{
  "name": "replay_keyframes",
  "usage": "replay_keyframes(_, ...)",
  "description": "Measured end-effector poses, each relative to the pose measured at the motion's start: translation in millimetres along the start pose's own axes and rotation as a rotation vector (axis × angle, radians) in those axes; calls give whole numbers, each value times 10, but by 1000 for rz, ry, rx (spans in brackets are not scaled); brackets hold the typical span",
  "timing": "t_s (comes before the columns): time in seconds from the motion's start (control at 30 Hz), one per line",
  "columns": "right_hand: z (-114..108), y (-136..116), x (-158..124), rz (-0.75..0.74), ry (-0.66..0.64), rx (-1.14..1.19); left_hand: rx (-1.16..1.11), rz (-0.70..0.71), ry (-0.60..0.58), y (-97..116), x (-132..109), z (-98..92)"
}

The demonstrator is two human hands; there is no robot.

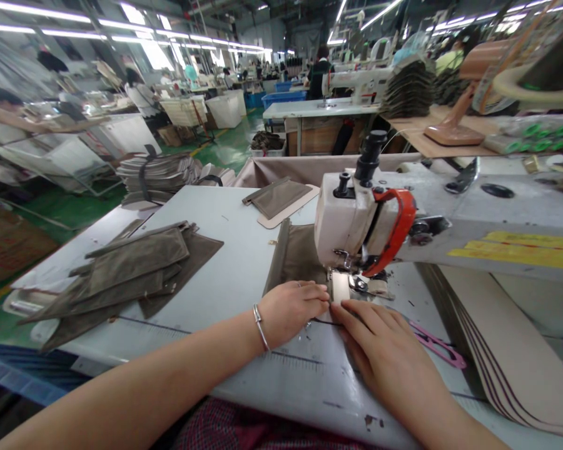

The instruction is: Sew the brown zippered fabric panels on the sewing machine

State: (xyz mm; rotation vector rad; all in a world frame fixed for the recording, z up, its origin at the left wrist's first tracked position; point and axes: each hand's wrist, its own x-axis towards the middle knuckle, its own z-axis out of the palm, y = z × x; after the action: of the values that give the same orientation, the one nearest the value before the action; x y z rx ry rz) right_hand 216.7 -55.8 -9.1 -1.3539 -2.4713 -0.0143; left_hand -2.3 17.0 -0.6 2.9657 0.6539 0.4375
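Note:
A dark olive fabric piece [303,250] lies on the pale machine table [206,275], its right edge under the head of the white sewing machine [340,215]. My left hand [295,309], with a silver bracelet at the wrist, presses on the fabric's near edge, fingers together beside the presser foot. My right hand [380,337] rests just right of it, its fingertips at a small light strip [341,287] near the needle area. The fingers of my right hand lie stretched out and flat. The needle tip is too small to make out.
Olive fabric pieces [141,262] are heaped on the left. Another piece [281,197] lies on a beige panel behind. Pink thread snips [436,344] and stacked beige panels [511,337] are at the right. An orange-red guard [396,228] fronts the machine. People sit farther back.

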Motion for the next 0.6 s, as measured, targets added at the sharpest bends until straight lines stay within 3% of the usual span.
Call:
replay_keyframes(0.23, -24, 83, 157, 16, -34, -46, -17, -55, 46, -134, 104, 3)
replay_keyframes(0.6, 47, 131, 283, 77, -31, -124, -2, -185, 17, -284, 251, 58)
